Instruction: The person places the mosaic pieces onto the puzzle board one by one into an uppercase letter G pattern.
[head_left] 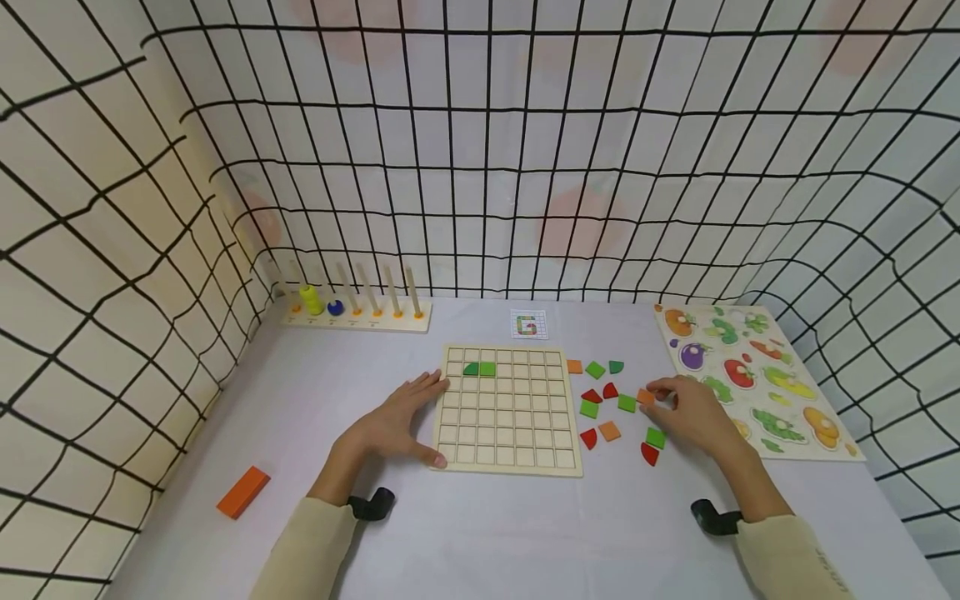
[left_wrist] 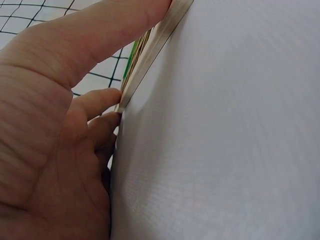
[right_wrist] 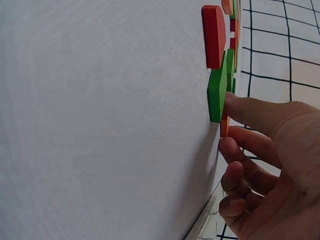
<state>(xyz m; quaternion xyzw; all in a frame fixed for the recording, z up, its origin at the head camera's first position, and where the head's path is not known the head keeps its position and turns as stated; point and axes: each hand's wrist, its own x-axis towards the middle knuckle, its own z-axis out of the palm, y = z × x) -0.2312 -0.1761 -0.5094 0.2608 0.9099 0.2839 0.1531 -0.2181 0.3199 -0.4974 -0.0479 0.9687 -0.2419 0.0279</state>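
Observation:
Along the left edge of a wooden grid board (head_left: pixel 507 470), my left hand (head_left: pixel 390 421) rests with fingers and thumb spread, the fingertips at its rim. A green quarter-round tile (head_left: pixel 471 369) and a green square tile (head_left: pixel 487 368) lie side by side in the board's upper left cells. Right of the board, my right hand (head_left: pixel 697 412) pinches an orange square tile (head_left: pixel 645 397) between thumb and index finger. In the right wrist view, a green square tile (right_wrist: pixel 217 95) and a red tile (right_wrist: pixel 214 37) lie close by the thumb.
Several loose red, green and orange tiles, including an orange square (head_left: pixel 610 431), lie right of the board. A pattern card (head_left: pixel 528 325) sits behind it. A peg stand (head_left: pixel 382 322) is back left, an orange block (head_left: pixel 243 492) front left, a vegetable puzzle (head_left: pixel 757 383) far right. Black netting surrounds the table.

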